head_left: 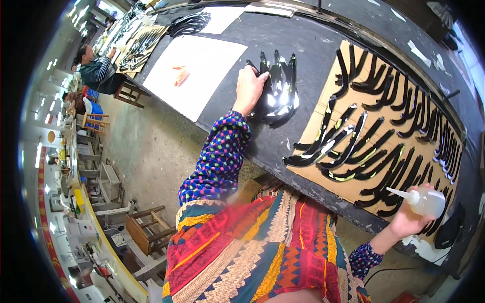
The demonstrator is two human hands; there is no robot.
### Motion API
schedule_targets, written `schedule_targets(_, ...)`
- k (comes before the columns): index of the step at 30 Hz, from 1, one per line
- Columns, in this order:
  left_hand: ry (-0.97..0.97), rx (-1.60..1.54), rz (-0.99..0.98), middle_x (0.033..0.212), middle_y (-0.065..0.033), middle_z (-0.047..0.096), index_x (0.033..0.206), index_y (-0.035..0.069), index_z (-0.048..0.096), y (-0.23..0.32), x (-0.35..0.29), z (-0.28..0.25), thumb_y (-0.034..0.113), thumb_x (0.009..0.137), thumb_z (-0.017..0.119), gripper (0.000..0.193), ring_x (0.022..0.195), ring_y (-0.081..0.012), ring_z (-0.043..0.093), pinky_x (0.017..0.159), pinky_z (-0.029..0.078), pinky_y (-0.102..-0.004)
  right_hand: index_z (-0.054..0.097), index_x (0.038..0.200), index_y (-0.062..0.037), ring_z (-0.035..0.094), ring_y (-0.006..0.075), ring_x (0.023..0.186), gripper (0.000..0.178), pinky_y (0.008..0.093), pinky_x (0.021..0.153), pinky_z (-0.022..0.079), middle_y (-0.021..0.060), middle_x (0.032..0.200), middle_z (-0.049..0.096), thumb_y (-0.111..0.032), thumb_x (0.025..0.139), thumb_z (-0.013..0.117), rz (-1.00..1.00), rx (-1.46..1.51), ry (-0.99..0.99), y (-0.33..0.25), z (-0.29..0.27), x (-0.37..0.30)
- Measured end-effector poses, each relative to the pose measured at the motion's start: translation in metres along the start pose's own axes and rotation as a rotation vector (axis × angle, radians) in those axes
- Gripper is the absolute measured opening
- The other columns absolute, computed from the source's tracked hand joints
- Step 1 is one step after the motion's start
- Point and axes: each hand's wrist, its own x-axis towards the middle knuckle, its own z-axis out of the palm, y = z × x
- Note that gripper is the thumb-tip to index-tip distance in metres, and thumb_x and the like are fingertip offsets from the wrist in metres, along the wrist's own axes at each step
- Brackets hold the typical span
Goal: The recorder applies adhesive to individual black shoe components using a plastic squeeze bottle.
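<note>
My left hand (248, 90) is at the left edge of a small pile of glossy black curved strips (281, 93) on the dark tabletop. Its thumb and fingers pinch the upper end of one black strip (252, 65); the rest of that strip is partly hidden by the hand. Over on the right, my right hand (408, 221) is wrapped round a translucent squeeze bottle (428, 203) with a thin pointed nozzle. The bottle lies tipped, its nozzle toward the left, above the near right part of a cardboard sheet (316, 126) covered in rows of similar black strips (364, 144).
A white sheet (199, 65) with a small orange-pink item (180, 76) lies to the left. Beyond it, more black strips (189, 23) rest on the table. A person (96, 68) sits at the far left. A wooden stool (146, 230) stands on the floor.
</note>
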Motion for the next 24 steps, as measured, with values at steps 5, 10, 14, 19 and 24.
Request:
schedule_targets(5, -0.019, -0.005, 0.014, 0.081, -0.0156, 0.058, 0.078, 0.001, 0.056, -0.005, 0.002, 0.006, 0.024, 0.069, 0.07, 0.029, 0.08, -0.0292, 0.058, 0.07, 0.045, -0.0373, 0.033, 0.127, -0.0034, 0.033, 0.0255, 0.12, 0.068, 0.0453, 0.1, 0.029, 0.0118, 0.126, 0.037, -0.025, 0.074, 0.068, 0.11, -0.046, -0.037, 0.041, 0.027, 0.016)
schedule_targets(10, -0.055, -0.034, 0.045, 0.084, -0.0162, 0.059, 0.089, 0.001, 0.056, 0.001, 0.002, 0.001, 0.021, 0.072, 0.067, 0.028, 0.082, -0.0298, 0.058, 0.072, 0.045, -0.0374, 0.031, 0.129, -0.0026, 0.035, 0.0247, 0.119, 0.069, 0.0454, 0.098, 0.031, 0.0107, 0.128, 0.038, -0.031, 0.076, 0.066, 0.203, -0.057, -0.087, 0.068, 0.042, 0.024)
schedule_targets(14, -0.079, -0.099, -0.009, 0.083, -0.0154, 0.059, 0.085, 0.001, 0.054, 0.005, 0.004, 0.004, 0.018, 0.072, 0.067, 0.024, 0.079, -0.0286, 0.058, 0.07, 0.045, -0.0368, 0.032, 0.129, -0.0034, 0.036, 0.0245, 0.118, 0.07, 0.0449, 0.096, 0.032, 0.0104, 0.126, 0.04, -0.032, 0.075, 0.067, 0.224, -0.1, -0.015, 0.084, 0.048, 0.028)
schedule_targets(19, -0.102, -0.199, 0.082, 0.081, -0.0135, 0.059, 0.079, 0.0, 0.053, 0.011, -0.001, -0.01, 0.011, 0.072, 0.066, 0.019, 0.075, -0.024, 0.058, 0.068, 0.045, -0.034, 0.032, 0.13, -0.0065, 0.035, 0.0251, 0.118, 0.069, 0.0469, 0.096, 0.032, 0.0104, 0.127, 0.038, -0.031, 0.075, 0.067, 0.246, -0.109, -0.031, 0.092, 0.055, 0.027)
schedule_targets(24, -0.59, -1.18, -0.052, 0.079, -0.0061, 0.057, 0.092, 0.001, 0.048, 0.031, -0.028, -0.05, -0.001, 0.082, 0.055, 0.012, 0.066, -0.0103, 0.054, 0.064, 0.045, -0.0214, 0.033, 0.129, -0.0077, 0.032, 0.0255, 0.122, 0.068, 0.0474, 0.1, 0.029, 0.0108, 0.129, 0.036, -0.025, 0.074, 0.069, 0.301, -0.051, -0.111, 0.099, 0.069, 0.03)
